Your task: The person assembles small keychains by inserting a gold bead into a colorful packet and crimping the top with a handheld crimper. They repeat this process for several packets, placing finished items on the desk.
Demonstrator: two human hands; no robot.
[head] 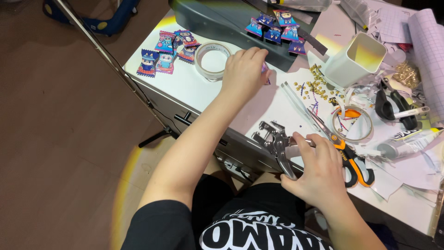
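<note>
My left hand point(244, 71) reaches across the white table point(189, 85) and pinches a small purple packet point(265, 69), mostly hidden under the fingers. It sits beside a roll of clear tape point(212, 61). My right hand point(316, 170) grips the handles of metal punch pliers point(274, 141) at the table's near edge, jaws pointing left. Orange-and-black scissors point(340, 148) lie right next to that hand, blades pointing away.
Small colourful packets lie in one group at the far left point(166, 50) and another on a grey tray point(277, 27). A white square cup point(355, 59), gold eyelets point(317, 83), a second tape roll point(352, 124), black pliers point(393, 106) and a tube point(407, 142) crowd the right. A tripod leg point(115, 65) crosses left.
</note>
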